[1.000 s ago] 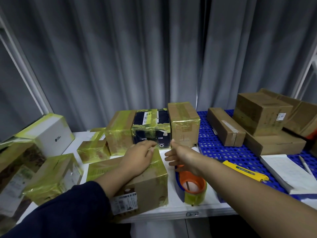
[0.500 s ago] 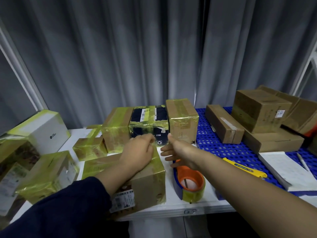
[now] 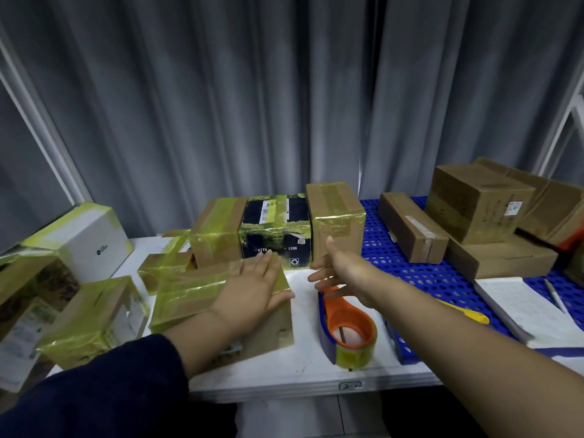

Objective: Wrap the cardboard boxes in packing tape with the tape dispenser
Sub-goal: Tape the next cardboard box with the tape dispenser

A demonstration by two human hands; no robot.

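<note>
A cardboard box (image 3: pixel 196 295) wrapped in yellowish tape lies on the white table (image 3: pixel 309 371) in front of me. My left hand (image 3: pixel 256 289) rests flat on its top with straight fingers. To its right, on the table, stands the tape dispenser (image 3: pixel 347 327), orange and blue with a roll of tape. My right hand (image 3: pixel 344 270) hovers open just above and behind the dispenser, fingers spread, holding nothing.
Taped boxes stand behind: a brown one (image 3: pixel 218 235), a dark blue one (image 3: pixel 278 229) and a taller brown one (image 3: pixel 335 216). More taped boxes (image 3: pixel 91 314) crowd the left. Plain boxes (image 3: pixel 474 203) sit on a blue perforated mat (image 3: pixel 407 270); a yellow cutter (image 3: pixel 467 314) and notepad (image 3: pixel 531 308) lie right.
My left hand's fingers have straightened and now lie flat on the box top. My right hand has opened wider and stays above the dispenser. The view tilted slightly.
</note>
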